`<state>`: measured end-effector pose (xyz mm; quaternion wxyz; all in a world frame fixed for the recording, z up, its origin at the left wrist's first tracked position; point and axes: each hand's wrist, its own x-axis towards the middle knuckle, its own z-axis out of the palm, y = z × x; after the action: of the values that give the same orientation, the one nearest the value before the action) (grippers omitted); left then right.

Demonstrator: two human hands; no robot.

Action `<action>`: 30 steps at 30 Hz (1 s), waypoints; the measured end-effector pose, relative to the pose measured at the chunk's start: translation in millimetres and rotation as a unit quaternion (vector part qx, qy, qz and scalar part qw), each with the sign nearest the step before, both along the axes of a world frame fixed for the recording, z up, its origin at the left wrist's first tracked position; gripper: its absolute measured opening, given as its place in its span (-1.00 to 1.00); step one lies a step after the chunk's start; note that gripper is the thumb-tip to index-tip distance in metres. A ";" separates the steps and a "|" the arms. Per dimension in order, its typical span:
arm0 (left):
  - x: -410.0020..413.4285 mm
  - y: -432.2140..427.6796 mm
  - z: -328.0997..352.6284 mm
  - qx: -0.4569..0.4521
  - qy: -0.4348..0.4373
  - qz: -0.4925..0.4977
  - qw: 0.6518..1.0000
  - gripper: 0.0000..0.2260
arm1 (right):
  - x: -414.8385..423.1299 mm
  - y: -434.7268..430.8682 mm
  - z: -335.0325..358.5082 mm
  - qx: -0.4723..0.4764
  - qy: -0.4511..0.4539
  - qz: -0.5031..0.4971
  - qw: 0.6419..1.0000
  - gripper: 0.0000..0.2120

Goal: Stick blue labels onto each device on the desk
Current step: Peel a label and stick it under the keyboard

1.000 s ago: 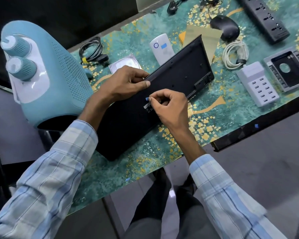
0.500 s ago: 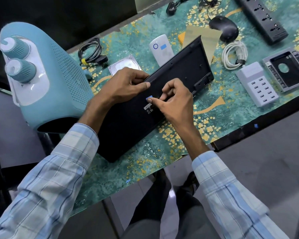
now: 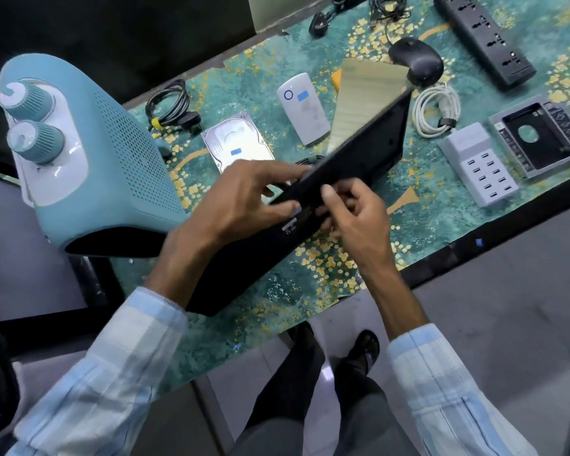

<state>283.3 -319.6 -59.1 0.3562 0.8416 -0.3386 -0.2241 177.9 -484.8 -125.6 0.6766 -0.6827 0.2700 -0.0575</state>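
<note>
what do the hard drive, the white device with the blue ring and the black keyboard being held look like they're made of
hard drive: apparently bare metal; its silvery top is shiny and mirrors light.
white device: likely plastic; a smooth, faintly glossy shell with rounded corners.
black keyboard: probably moulded plastic; the underside looks matte, with almost no glare.

No legible wording anywhere.
Small white sticker [image 3: 289, 227] on black keyboard [image 3: 359, 159], print too blurred to read; blue ring mark [image 3: 288, 94] and blank blue label [image 3: 304, 96] on white power bank [image 3: 310, 123].
</note>
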 end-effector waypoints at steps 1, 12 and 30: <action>-15.4 -4.2 0.1 0.006 -0.037 -0.013 0.999 -0.51 | -12.2 -2.3 3.6 0.038 -0.003 -0.019 0.999 -0.86; -126.8 -33.0 -46.8 0.108 -0.194 -0.102 0.970 -0.38 | -111.3 -29.8 -0.7 0.162 0.056 -0.050 0.984 -0.58; -110.4 -15.4 -87.6 0.272 -0.126 0.011 0.954 0.28 | -105.2 -36.2 -29.5 0.067 0.250 0.013 0.966 -0.58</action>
<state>172.8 -335.0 -146.7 0.0710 0.9316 -0.2980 -0.1957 72.7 -521.0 -155.1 0.6322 -0.6321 0.4248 0.1423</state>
